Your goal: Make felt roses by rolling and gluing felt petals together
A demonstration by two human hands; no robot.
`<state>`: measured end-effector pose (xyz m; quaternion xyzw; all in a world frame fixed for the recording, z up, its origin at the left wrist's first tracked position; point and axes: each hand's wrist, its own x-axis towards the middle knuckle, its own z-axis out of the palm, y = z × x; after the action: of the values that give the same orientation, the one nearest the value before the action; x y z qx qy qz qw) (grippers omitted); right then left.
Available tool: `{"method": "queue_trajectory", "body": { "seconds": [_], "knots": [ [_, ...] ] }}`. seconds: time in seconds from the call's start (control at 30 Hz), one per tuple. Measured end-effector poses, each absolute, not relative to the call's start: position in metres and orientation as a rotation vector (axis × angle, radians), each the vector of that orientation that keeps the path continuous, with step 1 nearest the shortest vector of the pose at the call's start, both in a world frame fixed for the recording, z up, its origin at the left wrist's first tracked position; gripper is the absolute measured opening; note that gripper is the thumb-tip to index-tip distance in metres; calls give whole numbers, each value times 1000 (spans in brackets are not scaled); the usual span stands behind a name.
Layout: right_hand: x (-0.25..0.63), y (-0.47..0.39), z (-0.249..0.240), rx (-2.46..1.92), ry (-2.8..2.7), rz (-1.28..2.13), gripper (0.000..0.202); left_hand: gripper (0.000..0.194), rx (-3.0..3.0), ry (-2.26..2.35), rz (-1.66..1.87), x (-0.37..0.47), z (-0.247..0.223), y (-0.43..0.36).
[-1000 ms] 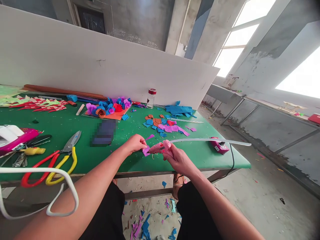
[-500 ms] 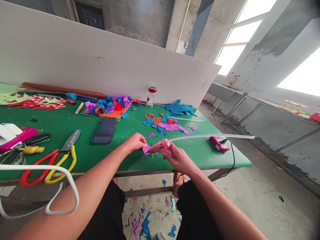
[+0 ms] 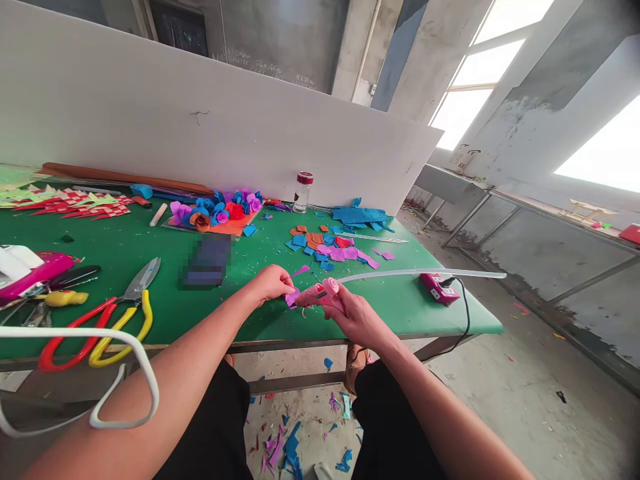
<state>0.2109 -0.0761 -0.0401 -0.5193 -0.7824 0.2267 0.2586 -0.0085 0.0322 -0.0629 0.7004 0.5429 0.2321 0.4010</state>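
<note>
My right hand [image 3: 354, 312] grips a pink hot glue gun [image 3: 319, 293], whose long translucent glue stick [image 3: 425, 273] juts out to the right. The gun's nozzle points left and meets a small purple crepe paper piece [image 3: 293, 298]. My left hand [image 3: 273, 283] pinches that piece between thumb and fingers. A narrow purple strip [image 3: 300, 271] shows just beyond the left fingertips; whether it joins the piece is unclear. Both hands are over the near edge of the green table [image 3: 390, 313].
Cut paper squares [image 3: 345, 253] lie beyond my hands, with a lidded glass jar [image 3: 303, 193] behind. Paper flowers [image 3: 215, 212] sit at back left. Red-and-yellow-handled scissors [image 3: 120, 313] and a dark blurred rectangle [image 3: 207, 261] are left. A magenta power box [image 3: 439, 289] with a cable stands right.
Almost nothing differs. The glue gun and glue stick have shifted very slightly left, with the nozzle still at the purple paper piece.
</note>
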Motion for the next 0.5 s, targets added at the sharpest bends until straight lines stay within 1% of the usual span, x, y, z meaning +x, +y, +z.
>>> {"method": "queue_trajectory", "body": {
  "seconds": [0.23,0.37,0.43,0.5],
  "knots": [
    [209,-75,-39,-1378,-2094,678,30,11,1752,1359,594,-8,-62,32],
    [210,-73,-42,-1306,-2035,739,19,9,1738,1363,596,-8,-63,32],
    [211,-73,-40,-1279,-1949,837,20,8,1730,1367,598,-8,-62,32],
    [215,-73,-37,-1255,-1811,1015,26,7,1720,1370,598,-8,-62,32]
  ]
}}
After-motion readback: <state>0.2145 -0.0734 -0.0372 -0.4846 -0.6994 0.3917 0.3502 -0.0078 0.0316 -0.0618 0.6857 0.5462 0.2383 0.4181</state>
